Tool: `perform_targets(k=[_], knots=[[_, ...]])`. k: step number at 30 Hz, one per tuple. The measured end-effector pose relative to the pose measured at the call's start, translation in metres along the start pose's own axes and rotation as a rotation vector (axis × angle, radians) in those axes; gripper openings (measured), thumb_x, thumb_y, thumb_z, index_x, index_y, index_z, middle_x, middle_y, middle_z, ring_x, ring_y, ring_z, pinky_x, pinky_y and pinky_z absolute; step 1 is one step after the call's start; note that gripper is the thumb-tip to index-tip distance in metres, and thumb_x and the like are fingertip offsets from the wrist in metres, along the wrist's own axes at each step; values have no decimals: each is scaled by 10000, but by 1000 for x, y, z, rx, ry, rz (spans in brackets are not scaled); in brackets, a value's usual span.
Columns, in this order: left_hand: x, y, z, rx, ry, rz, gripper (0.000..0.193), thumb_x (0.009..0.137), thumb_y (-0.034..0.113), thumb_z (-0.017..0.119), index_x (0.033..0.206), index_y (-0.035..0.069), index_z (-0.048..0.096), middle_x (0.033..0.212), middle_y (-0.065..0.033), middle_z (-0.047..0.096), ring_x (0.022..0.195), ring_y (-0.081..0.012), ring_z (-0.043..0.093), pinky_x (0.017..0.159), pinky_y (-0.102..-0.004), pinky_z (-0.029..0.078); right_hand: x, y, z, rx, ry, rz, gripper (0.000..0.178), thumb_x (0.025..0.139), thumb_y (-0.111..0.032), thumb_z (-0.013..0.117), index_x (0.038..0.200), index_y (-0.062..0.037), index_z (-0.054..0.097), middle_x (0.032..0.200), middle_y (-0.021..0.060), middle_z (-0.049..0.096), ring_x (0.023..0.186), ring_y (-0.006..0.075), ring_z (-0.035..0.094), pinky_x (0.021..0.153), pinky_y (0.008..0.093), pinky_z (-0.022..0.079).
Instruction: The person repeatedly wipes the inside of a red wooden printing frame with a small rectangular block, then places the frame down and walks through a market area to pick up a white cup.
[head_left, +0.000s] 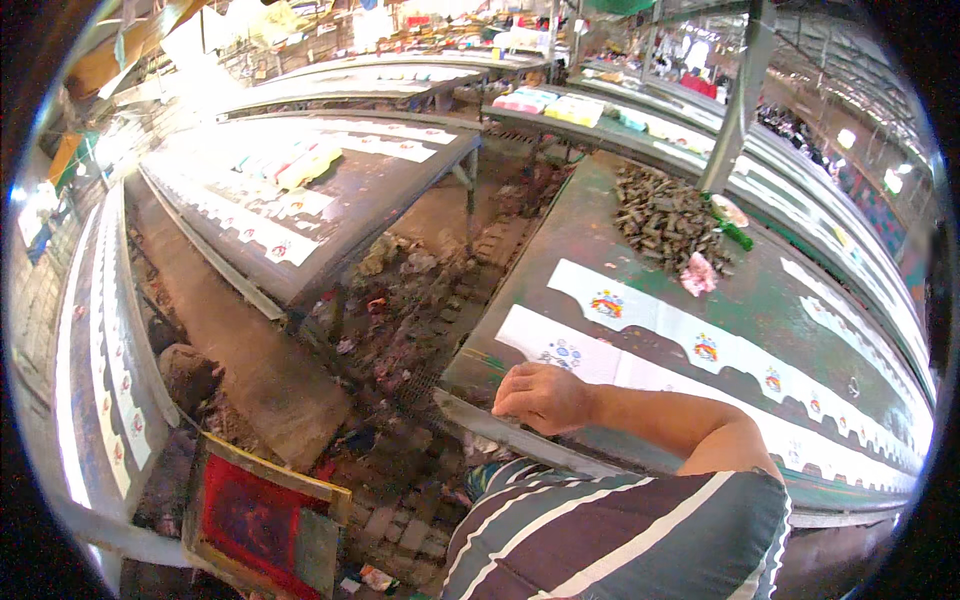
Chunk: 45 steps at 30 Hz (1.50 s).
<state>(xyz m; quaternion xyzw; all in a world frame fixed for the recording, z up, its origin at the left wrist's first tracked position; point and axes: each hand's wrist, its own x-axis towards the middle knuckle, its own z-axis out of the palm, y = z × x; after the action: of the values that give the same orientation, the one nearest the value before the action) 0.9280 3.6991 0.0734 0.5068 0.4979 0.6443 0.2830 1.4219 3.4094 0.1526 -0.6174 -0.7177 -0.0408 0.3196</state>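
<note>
My right hand [540, 397] lies on the near left corner of a long green table [760, 300], fingers bent down over the near edge of a white printed strip [640, 372] with coloured emblems. A second white printed strip [690, 335] runs parallel just beyond it. My bare forearm reaches in from my striped sleeve [730, 490] at the lower right. My left hand is out of sight.
A heap of small dark pieces [665, 215], a pink rag [699, 273] and a green bottle [735, 235] sit farther along the table. A rubble-filled aisle [400, 300] separates more long tables [300, 190] with printed strips. A red framed screen [262, 520] leans below left.
</note>
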Motion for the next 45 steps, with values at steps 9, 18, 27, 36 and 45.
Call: perform_targets(k=[9,18,27,36,45], knots=[[-19,-23,27,-128,-120,150,242,945,40,829,1173,-41,827,1040,-187,796,828,-271,665,833,-450,596,-84,-60,-56,-199,-26,124,332,874,-6,809,1195,-91,787,1158,106,794,1099,362,755,967,501,621],[-74,72,151,-359,-451,-12,252,959,66,820,1175,-63,839,1083,-213,821,957,-281,709,908,-470,604,-215,-74,-128,-255,179,431,310,862,41,815,1150,-74,821,1106,113,818,1054,360,775,932,500,627],[-71,117,287,-45,-667,992,433,959,35,767,1379,-23,681,1422,-161,652,1270,-318,663,1134,-452,527,-320,-107,-162,-423,552,868,278,877,103,774,1097,-60,823,1027,161,815,960,388,780,870,499,633],[-25,110,396,-627,-942,-55,476,879,-147,732,1328,-1,667,1350,-130,680,1144,-269,709,1001,-421,605,-216,-83,-75,-241,425,761,273,853,113,794,1096,-12,794,1043,146,803,955,375,780,836,481,628],[-77,69,469,-563,-1398,44,492,764,-194,727,1216,0,719,1598,-257,662,1426,-326,678,1169,-440,560,-102,-110,32,-43,531,941,386,899,75,794,1272,-24,783,1335,209,742,1219,425,732,1017,521,628]])
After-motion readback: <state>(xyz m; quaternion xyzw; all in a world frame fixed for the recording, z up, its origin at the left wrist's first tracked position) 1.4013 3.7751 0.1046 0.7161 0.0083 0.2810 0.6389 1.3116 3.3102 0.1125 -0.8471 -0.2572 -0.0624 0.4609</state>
